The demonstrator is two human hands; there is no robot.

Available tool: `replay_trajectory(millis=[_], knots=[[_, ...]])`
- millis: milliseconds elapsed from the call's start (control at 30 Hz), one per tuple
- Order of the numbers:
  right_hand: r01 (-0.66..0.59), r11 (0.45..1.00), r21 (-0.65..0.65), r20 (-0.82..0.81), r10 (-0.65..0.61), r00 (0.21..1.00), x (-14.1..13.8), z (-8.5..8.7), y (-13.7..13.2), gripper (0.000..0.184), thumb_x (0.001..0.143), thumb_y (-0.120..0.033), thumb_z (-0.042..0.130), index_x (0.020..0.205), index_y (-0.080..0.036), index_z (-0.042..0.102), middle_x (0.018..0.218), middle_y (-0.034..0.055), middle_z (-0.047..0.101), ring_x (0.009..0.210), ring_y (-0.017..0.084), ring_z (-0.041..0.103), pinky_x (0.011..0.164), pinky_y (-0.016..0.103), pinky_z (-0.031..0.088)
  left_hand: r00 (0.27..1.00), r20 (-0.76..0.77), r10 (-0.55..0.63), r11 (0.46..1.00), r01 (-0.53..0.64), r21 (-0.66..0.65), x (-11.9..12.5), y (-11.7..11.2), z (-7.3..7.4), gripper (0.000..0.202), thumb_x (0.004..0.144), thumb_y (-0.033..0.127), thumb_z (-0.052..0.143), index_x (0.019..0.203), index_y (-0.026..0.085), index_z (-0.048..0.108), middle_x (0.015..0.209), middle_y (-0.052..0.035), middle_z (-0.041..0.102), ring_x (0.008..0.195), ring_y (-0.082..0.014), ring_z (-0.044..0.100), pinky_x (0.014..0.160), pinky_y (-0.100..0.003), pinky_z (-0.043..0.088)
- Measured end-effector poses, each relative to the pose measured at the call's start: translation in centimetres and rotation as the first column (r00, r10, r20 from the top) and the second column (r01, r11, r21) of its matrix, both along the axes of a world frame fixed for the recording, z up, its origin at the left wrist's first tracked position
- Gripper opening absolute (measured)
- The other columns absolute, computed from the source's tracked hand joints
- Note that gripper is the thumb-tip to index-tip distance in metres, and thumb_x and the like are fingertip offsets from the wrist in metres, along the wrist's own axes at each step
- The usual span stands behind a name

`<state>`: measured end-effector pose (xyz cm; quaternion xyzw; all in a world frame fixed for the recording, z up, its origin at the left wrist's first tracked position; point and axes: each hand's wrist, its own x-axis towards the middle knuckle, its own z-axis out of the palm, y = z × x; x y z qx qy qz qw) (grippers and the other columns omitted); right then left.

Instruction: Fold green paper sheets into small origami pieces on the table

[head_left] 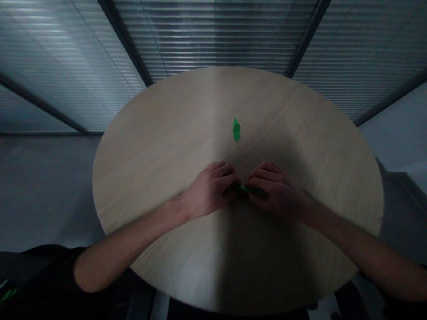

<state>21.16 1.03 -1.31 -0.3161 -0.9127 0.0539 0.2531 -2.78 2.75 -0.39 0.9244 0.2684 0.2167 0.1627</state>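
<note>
Between my two hands is a small, thin green piece (244, 189) that looks like folded paper, mostly covered by my fingers. My left hand (215, 186) pinches its left end, fingers curled and closed. My right hand (275, 189) grips the right end, also with fingers closed. The fingertips of both hands almost meet, just above the tabletop. Farther off, beyond my hands, a second green folded piece (236, 130) lies on the table, apart from both hands. Dim light hides the finer folds.
The round wooden table (160, 133) has a pale grain and a dark shadow falling across its right side. Behind its far edge stand glass panels with blinds (213, 40) and dark frames. Grey floor (43, 186) shows at the left.
</note>
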Motion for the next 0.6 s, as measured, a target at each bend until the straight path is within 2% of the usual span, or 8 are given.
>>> replay_trajectory(millis=[300,500,600], knots=[[0.011,0.996,-0.091,0.086,-0.003,0.996,-0.19,0.38,-0.11,0.007,0.093,-0.014,0.063,0.093,-0.016,0.07,0.091,0.0088,0.069,0.089,0.025,0.06,0.088,0.041,0.046,0.999,0.024,0.035,0.981,-0.029,-0.194,0.09,-0.34,0.39,0.004,0.093,0.015,0.065,0.094,0.013,0.069,0.091,-0.0077,0.063,0.09,-0.023,0.06,0.076,-0.034,0.05],[0.096,0.952,-0.29,0.052,-0.085,0.995,-0.41,0.77,-0.1,0.003,0.09,-0.015,0.064,0.09,-0.018,0.065,0.091,0.0075,0.067,0.091,0.024,0.063,0.089,0.039,0.046,0.997,-0.038,0.072,0.954,-0.08,-0.289,0.2,-0.17,0.52,0.007,0.094,0.015,0.064,0.087,0.014,0.067,0.09,-0.0059,0.059,0.088,-0.0215,0.06,0.074,-0.033,0.049],[0.134,0.923,-0.36,0.041,-0.128,0.991,-0.48,0.85,-0.11,0.004,0.091,-0.016,0.062,0.088,-0.019,0.064,0.091,0.006,0.066,0.088,0.022,0.062,0.087,0.038,0.045,0.996,-0.062,0.064,0.953,-0.079,-0.293,0.18,0.01,0.39,0.011,0.096,0.017,0.063,0.086,0.015,0.066,0.088,-0.0049,0.058,0.086,-0.0212,0.059,0.074,-0.033,0.048]])
